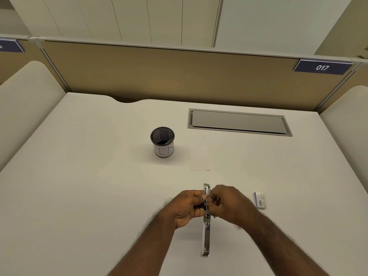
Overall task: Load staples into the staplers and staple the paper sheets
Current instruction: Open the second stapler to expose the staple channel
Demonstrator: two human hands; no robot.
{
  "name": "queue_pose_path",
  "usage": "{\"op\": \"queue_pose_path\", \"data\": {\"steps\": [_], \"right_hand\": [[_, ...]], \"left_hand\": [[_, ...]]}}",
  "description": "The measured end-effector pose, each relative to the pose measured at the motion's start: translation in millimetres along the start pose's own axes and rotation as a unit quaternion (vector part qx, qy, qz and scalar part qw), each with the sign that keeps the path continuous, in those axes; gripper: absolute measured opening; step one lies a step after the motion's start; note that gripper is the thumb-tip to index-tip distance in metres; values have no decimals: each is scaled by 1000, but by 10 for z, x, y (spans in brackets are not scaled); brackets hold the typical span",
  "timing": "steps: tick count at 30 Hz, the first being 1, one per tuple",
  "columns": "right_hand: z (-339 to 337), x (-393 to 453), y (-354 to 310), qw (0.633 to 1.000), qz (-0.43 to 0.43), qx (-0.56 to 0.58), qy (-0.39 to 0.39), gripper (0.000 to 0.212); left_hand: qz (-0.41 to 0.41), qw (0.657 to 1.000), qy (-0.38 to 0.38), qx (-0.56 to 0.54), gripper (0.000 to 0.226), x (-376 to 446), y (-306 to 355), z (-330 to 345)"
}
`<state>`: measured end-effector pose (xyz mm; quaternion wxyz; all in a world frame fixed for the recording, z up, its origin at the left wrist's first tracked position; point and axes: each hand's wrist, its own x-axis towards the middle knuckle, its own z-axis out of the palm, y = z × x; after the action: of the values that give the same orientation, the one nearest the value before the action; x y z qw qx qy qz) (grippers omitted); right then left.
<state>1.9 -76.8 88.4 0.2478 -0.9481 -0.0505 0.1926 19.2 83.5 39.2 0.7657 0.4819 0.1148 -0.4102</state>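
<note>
Both hands meet over the near middle of the white desk (79, 186), closed around a metal stapler (206, 234) that is swung fully open into one long strip running toward and away from the person. The left hand (187, 208) has its fingers curled around the stapler's left side, thumb laid across the top near the far half — a firm grip, with no gap showing between fingers and metal. The right hand (229, 204) comes in from the other side with its fingers bent tightly inward, fingertips pinching at the stapler's middle near the hinge; whether a strip of staples sits under those fingertips cannot be told. The stapler's near half juts out below the hands toward the person, and its far tip pokes out above them. Just to the right of the right hand lies a small staple box (260, 199) flat on the desk. Farther back rest a paper sheet (199, 159) and a black mesh cup (162, 141) — well apart from the hands.
</note>
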Motion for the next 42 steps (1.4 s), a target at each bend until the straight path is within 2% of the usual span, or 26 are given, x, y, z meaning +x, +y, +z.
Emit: {"op": "queue_pose_path", "data": {"steps": [5, 14, 20, 23, 28, 34, 39, 42], "right_hand": [[4, 6, 34, 998, -32, -46, 10, 13], [93, -26, 129, 997, -56, -15, 44, 15], [60, -55, 139, 994, -78, -28, 69, 13], [39, -14, 155, 994, -61, 49, 74, 5], [146, -6, 130, 974, -5, 199, 108, 7], [304, 44, 120, 917, 43, 381, 112, 17], [344, 20, 80, 899, 51, 424, 100, 25], [347, 10, 95, 900, 62, 421, 96, 22]], "left_hand": [[-1, 1000, 0, -3, 20, -1, 31, 23], [4, 1000, -6, -7, 25, 17, 25, -18], [-6, 999, 7, 42, 25, 22, -8, -60], [-5, 1000, 22, 18, 25, 36, -28, -98], [0, 998, 55, -11, 25, 98, -49, -144], [31, 992, 123, 7, 20, 199, -116, -188], [59, 983, 156, 82, 19, 295, -223, -231], [83, 967, 198, 133, 16, 329, -246, -207]]}}
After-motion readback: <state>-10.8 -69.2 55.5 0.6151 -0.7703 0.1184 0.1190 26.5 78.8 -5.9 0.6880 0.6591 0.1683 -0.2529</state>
